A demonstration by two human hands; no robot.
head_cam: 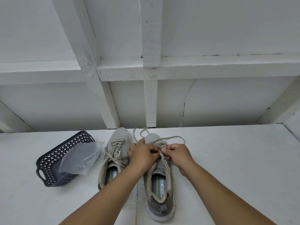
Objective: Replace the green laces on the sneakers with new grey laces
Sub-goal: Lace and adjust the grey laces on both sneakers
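Right sneaker: the grey mesh low-top sneaker [159, 181] stands toe-away near the middle of the white painted shelf [235, 168]. Its pale greyish-green flat lace [164, 138] is seen partly drawn out, with loose loops spilled over the toe toward the shelf's back edge.
Left hand [142, 155]: its fingers are curled at the upper eyelets and pinch the lace.
Right hand [176, 154]: its fingers are closed narrowly on the eyelet edge and lace; exactly which is pinched cannot be told.
Left sneaker: the matching grey sneaker [113, 158], just beside the first, is untied but fully threaded.
Progress: judged early, with unlacing under way on one shoe and no new lace fitted.
Basket: a dark perforated plastic basket [52, 161] lies near the left edge, with a clear plastic bag [81, 157] over its rim; grey laces cannot be made out.
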